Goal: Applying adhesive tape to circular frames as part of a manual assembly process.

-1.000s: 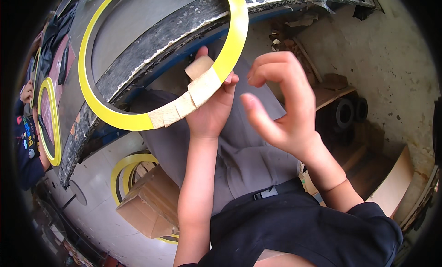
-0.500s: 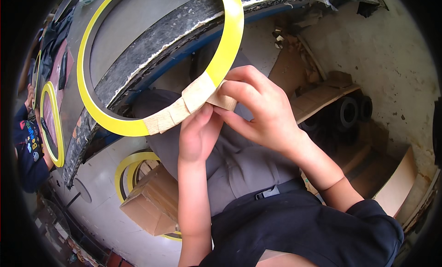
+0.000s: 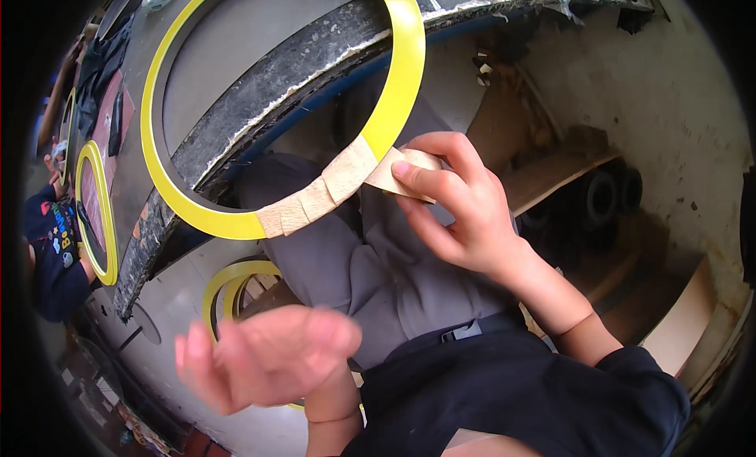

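A large yellow ring (image 3: 402,79) with a grey inner side stands out over the near edge of the bench. Overlapping pieces of tan tape (image 3: 315,201) cover the part of it closest to me. My right hand (image 3: 465,197) pinches a short tan tape strip (image 3: 386,177) between thumb and fingers; the strip's left end meets the taped section, though whether it is stuck there I cannot tell. Away from the ring, my left hand (image 3: 272,351) is low on the left, palm up, its fingers loosely curled, apart and blurred, with nothing visible in them.
The bench's worn dark edge (image 3: 228,126) curves beneath the ring. Another yellow ring (image 3: 102,213) is at the left, near a co-worker's dark sleeve (image 3: 51,244). More yellow rings (image 3: 213,292) lie below the bench. At right are cardboard (image 3: 559,177) and black rolls (image 3: 602,193).
My left hand has let go at the taped section and swung down and left toward me. My right hand has shifted slightly right and down, still pinching the strip, which now shows more.
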{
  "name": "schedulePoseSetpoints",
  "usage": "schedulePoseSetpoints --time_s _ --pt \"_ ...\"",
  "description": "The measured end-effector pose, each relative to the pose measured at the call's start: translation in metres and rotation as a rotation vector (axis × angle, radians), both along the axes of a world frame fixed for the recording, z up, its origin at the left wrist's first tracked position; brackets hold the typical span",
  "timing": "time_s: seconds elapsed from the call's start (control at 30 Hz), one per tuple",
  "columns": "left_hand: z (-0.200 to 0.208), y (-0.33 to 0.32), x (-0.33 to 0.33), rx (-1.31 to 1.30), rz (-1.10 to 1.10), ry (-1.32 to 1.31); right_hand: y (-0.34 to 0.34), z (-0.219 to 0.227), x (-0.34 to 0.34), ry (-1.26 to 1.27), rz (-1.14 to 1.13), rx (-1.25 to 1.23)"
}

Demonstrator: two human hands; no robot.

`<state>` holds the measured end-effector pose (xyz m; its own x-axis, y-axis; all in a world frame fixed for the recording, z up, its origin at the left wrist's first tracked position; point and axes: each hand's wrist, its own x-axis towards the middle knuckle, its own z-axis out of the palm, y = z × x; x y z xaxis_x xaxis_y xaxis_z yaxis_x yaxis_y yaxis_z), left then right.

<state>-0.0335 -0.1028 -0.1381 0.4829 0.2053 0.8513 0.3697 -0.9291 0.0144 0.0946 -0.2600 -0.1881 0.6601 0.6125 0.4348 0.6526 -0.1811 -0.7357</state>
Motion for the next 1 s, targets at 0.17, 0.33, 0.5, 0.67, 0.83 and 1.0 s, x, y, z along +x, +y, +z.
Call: schedulePoseSetpoints --time_s 0.17,0.33,0.5,0.67,0.83,1.0 --pt "-0.006 -0.003 -0.002 -0.061 0.116 0.333 0.0 -0.004 0.001 0.008 -0.003 0.006" --pt "0.0 -0.005 -0.002 0.116 0.005 0.408 0.0 -0.002 0.003 0.012 0.0 0.003" --pt "0.006 -0.008 0.02 0.006 -0.272 0.317 0.002 -0.001 0.0 0.005 -0.008 0.035" --pt "-0.01 0.003 0.045 -0.076 -0.34 0.381 -0.005 0.001 -0.003 -0.007 -0.015 0.024" --pt "-0.017 0.027 0.029 -0.006 -0.406 0.351 -0.012 0.005 -0.02 -0.128 0.016 0.023" --pt "-0.016 0.033 0.024 -0.063 -0.44 0.324 -0.006 0.034 -0.021 -0.231 0.05 0.05"
